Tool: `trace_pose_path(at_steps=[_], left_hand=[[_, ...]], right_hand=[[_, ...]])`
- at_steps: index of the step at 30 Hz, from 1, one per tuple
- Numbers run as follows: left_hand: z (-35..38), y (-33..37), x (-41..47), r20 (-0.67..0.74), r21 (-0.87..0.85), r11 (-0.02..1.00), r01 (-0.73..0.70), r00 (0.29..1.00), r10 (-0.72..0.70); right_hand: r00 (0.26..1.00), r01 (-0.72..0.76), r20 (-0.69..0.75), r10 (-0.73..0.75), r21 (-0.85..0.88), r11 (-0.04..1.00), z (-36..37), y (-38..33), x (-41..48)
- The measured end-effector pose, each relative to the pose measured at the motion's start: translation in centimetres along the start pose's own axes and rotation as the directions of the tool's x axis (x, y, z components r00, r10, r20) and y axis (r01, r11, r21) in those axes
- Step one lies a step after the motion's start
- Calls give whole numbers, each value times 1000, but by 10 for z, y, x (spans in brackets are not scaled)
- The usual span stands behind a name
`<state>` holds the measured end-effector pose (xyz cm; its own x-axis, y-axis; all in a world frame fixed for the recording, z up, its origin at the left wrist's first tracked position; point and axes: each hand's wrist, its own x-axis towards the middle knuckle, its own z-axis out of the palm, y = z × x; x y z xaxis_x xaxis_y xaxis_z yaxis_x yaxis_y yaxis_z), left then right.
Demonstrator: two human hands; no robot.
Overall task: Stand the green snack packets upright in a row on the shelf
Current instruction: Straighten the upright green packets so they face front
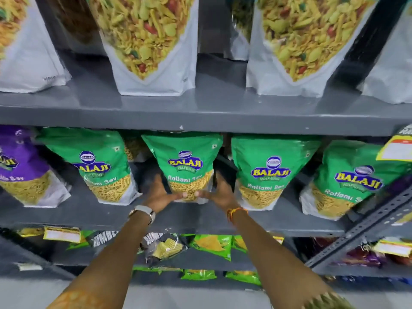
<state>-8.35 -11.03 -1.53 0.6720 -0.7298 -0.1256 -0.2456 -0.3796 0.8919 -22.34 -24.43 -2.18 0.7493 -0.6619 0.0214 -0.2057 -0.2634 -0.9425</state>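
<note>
hands: left (159,194) + right (219,192) clasp middle green packet (186,161) | upright | shelf (89,214)

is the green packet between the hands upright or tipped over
Upright: the middle green packet stands on its base on the shelf, logo facing out.

Both arms reached forward, nearly straight and converging. The left hand (161,192) and the right hand (219,192) were cupped toward each other, palms facing inward, fingers spread, thumbs nearly meeting between them. A watch (143,212) sat on the left wrist; an orange thread band (236,211) circled the right.
</note>
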Motion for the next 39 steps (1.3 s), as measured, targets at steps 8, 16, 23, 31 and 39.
trace_pose_path(at_steps=[8, 16, 23, 31, 39], left_hand=[[-11, -23, 27, 209, 13, 1000, 26, 977, -28], [-17, -22, 16, 61, 202, 978, -53, 997, 41], [-19, -27, 2, 40, 293, 952, -90, 996, 81], [-16, -22, -3, 33, 289, 955, -63, 998, 56], [-25, -62, -24, -137, 62, 995, -77, 987, 85]], right_hand=[[969, -239, -87, 230, -111, 965, 18, 9, 6], [971, -214, -129, 202, -87, 973, 27, 11, 2], [976, -187, -110, 187, 9, 982, 31, 17, -14], [981, -166, -100, 169, 36, 985, 33, 12, -22], [911, -147, -381, 157, 55, 988, 58, 22, -55]])
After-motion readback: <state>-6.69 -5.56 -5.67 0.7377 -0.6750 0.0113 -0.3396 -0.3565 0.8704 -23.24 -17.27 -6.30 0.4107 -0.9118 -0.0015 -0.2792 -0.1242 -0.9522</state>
